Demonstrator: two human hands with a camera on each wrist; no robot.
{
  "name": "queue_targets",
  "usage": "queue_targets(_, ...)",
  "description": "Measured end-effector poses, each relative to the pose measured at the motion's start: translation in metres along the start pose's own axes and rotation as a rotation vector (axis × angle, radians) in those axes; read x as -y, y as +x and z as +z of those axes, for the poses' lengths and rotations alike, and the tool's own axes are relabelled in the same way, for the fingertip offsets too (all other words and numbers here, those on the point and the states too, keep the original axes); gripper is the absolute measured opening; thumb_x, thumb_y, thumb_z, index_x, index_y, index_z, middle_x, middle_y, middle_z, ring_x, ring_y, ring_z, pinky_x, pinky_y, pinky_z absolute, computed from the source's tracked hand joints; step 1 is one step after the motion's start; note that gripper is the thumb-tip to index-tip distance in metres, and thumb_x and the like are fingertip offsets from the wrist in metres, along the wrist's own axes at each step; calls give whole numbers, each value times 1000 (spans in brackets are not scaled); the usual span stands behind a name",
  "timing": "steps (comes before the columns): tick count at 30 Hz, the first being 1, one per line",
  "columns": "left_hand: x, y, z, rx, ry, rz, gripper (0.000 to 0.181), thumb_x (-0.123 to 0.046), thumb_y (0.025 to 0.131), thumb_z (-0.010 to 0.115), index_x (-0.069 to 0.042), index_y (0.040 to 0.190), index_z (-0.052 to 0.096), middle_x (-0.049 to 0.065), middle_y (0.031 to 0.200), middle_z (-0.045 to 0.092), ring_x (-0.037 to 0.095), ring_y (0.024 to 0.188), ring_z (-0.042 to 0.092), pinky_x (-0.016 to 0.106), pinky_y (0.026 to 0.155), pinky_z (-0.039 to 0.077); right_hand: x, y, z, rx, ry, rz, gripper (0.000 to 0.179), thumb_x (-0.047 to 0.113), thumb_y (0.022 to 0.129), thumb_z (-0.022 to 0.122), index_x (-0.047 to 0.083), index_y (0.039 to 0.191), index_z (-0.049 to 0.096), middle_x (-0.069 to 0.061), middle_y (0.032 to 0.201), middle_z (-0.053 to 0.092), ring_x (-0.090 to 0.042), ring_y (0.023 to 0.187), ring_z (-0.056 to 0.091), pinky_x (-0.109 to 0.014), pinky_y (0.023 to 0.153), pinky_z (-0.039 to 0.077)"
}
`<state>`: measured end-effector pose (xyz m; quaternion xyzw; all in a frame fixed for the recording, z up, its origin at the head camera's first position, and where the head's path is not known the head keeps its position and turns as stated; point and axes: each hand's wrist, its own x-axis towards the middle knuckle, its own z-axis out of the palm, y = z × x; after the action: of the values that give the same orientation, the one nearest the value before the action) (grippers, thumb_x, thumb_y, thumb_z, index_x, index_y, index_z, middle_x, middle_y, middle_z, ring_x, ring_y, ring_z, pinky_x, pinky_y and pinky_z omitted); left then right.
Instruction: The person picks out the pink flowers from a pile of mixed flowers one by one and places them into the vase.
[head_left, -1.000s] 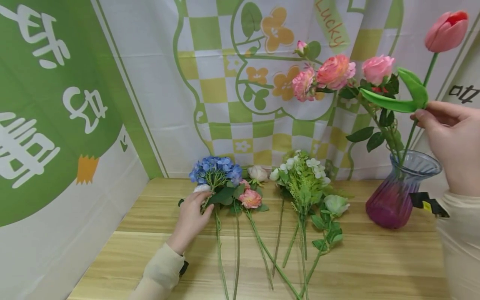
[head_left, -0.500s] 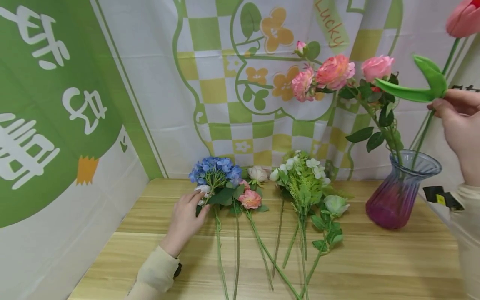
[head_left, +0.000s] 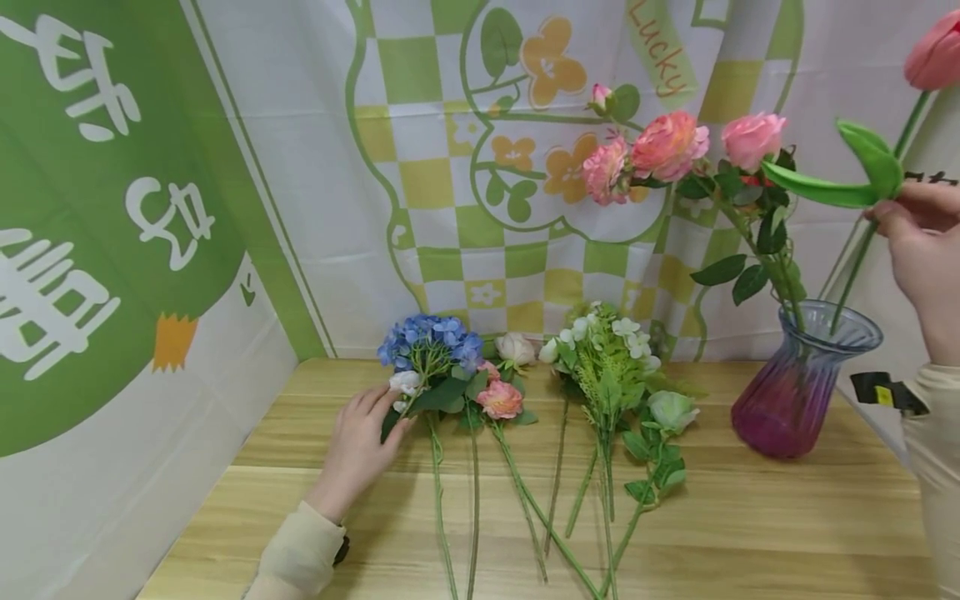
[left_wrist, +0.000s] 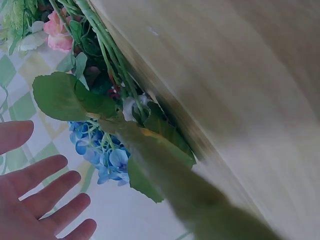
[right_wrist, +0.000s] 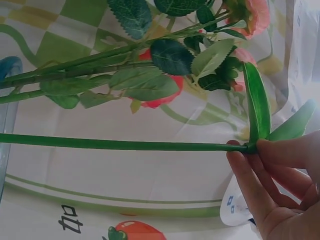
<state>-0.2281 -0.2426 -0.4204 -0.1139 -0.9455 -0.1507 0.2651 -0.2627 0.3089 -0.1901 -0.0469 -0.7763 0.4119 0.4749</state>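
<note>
My right hand (head_left: 926, 258) pinches the tulip's green stem just below its leaves, with the pink tulip (head_left: 933, 54) leaning right over the vase. The stem's lower end is inside the blue-to-purple glass vase (head_left: 783, 408). In the right wrist view, thumb and fingers meet on the stem (right_wrist: 125, 145). My left hand (head_left: 356, 454) is by the blue hydrangea (head_left: 431, 342) and a small white flower (head_left: 405, 382). Its fingers are spread and relaxed in the left wrist view, where a blurred stem (left_wrist: 170, 175) crosses in front of the camera.
Pink roses (head_left: 671, 146) stand in the vase, leaning left. On the wooden table (head_left: 750, 533) lie a peach rose (head_left: 500, 400), a white rose (head_left: 516, 348), a white-flowered green bunch (head_left: 603, 358) and a pale green rose (head_left: 672, 410). A printed curtain (head_left: 315, 208) hangs behind.
My right hand has shifted right and slightly up with the tulip, whose stem now slants to the right in the vase. My left hand has drawn back slightly left and down from the hydrangea.
</note>
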Motion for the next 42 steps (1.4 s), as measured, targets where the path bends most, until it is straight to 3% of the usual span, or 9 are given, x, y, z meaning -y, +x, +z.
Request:
queue_targets(4, 3, -1, -2, -4, 6, -3, 45, -27, 88, 66, -3, 126, 58, 19, 133, 54, 38, 122, 47, 58, 100, 35, -7, 0, 1, -6, 3, 7, 24, 10, 93, 57, 24, 109, 68, 44, 68, 45, 22, 65, 44, 1, 64, 34)
queue_targets(13, 7, -5, -5, -33, 30, 13, 45, -25, 87, 66, -2, 126, 58, 18, 129, 56, 39, 120, 49, 58, 98, 37, -20, -4, 0, 59, -100, 106, 28, 22, 96, 53, 21, 121, 66, 40, 76, 46, 21, 72, 42, -6, 67, 31)
queue_targets(18, 9, -7, -7, -34, 48, 14, 45, -25, 87, 67, -1, 125, 59, 18, 129, 57, 39, 119, 49, 58, 97, 37, -29, -7, 0, 92, -142, 113, 29, 25, 96, 53, 19, 123, 65, 39, 80, 47, 20, 76, 40, -8, 69, 30)
queue_targets(25, 11, -8, -8, -50, 58, 12, 43, -24, 86, 67, -1, 122, 61, 19, 128, 57, 40, 118, 50, 58, 96, 38, -40, -10, -1, 158, -213, 151, 35, 30, 97, 50, 21, 129, 60, 28, 107, 58, 21, 78, 40, -8, 70, 32)
queue_targets(30, 10, -8, -9, -42, 61, 3, 43, -25, 87, 66, 0, 121, 61, 19, 128, 57, 40, 118, 49, 59, 96, 38, -45, -15, -2, 174, -219, 152, 35, 30, 97, 50, 18, 129, 60, 27, 107, 58, 20, 79, 40, -7, 68, 33)
queue_targets(34, 10, -8, -9, -37, 61, -5, 42, -25, 87, 66, -1, 122, 61, 19, 128, 57, 40, 118, 49, 59, 96, 37, -48, -18, -1, 200, -276, 165, 39, 32, 98, 48, 16, 132, 57, 18, 118, 60, 20, 80, 38, -8, 66, 32)
queue_targets(37, 10, -8, -9, -44, 62, -2, 42, -25, 87, 66, -1, 121, 62, 19, 128, 57, 40, 118, 50, 59, 95, 38, -50, -20, 0, 205, -315, 156, 40, 32, 98, 46, 13, 132, 56, 2, 126, 61, 20, 77, 36, -7, 63, 32)
queue_targets(42, 11, -9, -8, -55, 65, 7, 42, -25, 87, 67, -1, 120, 62, 19, 127, 58, 40, 117, 50, 59, 95, 38, -54, -23, 2, 185, -333, 111, 40, 26, 97, 48, 7, 131, 56, -17, 127, 60, 20, 73, 32, -3, 60, 29)
